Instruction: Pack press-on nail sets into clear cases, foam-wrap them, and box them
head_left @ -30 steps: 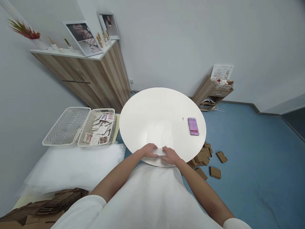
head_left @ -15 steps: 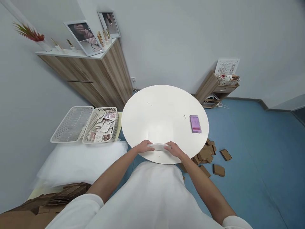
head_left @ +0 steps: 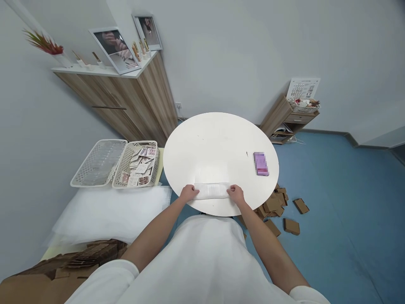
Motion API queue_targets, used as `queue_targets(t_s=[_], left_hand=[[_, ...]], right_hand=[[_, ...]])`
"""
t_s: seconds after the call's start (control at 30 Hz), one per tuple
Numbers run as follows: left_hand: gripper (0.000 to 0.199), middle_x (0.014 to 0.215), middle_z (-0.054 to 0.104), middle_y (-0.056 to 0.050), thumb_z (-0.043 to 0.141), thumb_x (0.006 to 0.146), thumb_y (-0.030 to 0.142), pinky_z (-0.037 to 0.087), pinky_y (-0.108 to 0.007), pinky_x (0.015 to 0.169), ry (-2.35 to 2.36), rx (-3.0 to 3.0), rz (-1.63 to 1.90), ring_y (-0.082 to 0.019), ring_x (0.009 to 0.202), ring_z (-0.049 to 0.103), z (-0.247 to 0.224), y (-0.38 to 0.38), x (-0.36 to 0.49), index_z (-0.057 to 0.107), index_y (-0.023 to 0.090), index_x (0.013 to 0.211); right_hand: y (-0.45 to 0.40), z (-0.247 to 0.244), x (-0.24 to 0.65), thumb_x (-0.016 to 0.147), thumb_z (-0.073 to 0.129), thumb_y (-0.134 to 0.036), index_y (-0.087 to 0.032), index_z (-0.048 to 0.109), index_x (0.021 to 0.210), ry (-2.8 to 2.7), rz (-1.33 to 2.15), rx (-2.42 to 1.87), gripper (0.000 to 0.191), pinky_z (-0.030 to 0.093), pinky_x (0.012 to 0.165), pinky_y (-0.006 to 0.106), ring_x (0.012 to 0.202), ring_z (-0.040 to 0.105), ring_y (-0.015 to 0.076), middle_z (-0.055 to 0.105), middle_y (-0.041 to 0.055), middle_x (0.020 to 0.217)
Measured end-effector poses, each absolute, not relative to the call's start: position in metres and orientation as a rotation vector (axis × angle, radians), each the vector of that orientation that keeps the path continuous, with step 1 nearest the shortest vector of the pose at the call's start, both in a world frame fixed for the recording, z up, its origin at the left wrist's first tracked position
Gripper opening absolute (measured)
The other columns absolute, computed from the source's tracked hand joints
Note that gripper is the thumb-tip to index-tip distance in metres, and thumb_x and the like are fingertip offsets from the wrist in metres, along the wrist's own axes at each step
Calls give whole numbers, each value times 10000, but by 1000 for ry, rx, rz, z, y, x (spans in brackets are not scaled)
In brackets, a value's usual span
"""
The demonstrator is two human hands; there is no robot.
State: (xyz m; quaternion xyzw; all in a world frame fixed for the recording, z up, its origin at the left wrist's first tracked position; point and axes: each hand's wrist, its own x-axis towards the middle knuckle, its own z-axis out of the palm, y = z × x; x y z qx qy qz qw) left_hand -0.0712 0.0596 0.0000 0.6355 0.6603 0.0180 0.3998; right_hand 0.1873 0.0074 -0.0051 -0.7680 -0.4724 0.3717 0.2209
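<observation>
A thin white packing sheet (head_left: 211,191), folded into a wide strip, lies near the close edge of the round white table (head_left: 218,131). My left hand (head_left: 189,193) pinches the strip's left end between thumb and fingers. At its right end, my right hand (head_left: 236,194) is closed on it in a similar pinch. A fainter, flat pale patch extends beyond the strip on the tabletop. To the right on the table lies a purple block-shaped item (head_left: 261,164), blurred into pixels.
Left of the table are a stack of white sheets (head_left: 114,215), a white basket (head_left: 158,169) of small packets and another white basket (head_left: 74,181). Flattened brown cardboard (head_left: 28,287) lies closer in. Small brown boxes (head_left: 275,202) are heaped on the floor at right. Behind stands a wooden cabinet (head_left: 152,97).
The strip was narrow and raised at its edge; now it lies flatter and wider. My hands have moved slightly apart, their fingers now pinching its ends.
</observation>
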Motion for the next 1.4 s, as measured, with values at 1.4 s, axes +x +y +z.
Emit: queue_targets(t_s=[1.4], left_hand=[[188, 701, 538, -42, 485, 721, 312, 359, -275, 576, 1764, 1690, 98, -189, 681, 527, 6, 86, -65, 494, 179, 589]], right_hand=[[68, 9, 182, 747, 435, -324, -201, 551, 912, -1527, 1117, -2119, 236, 415, 661, 279, 778, 550, 182, 597, 37, 836]])
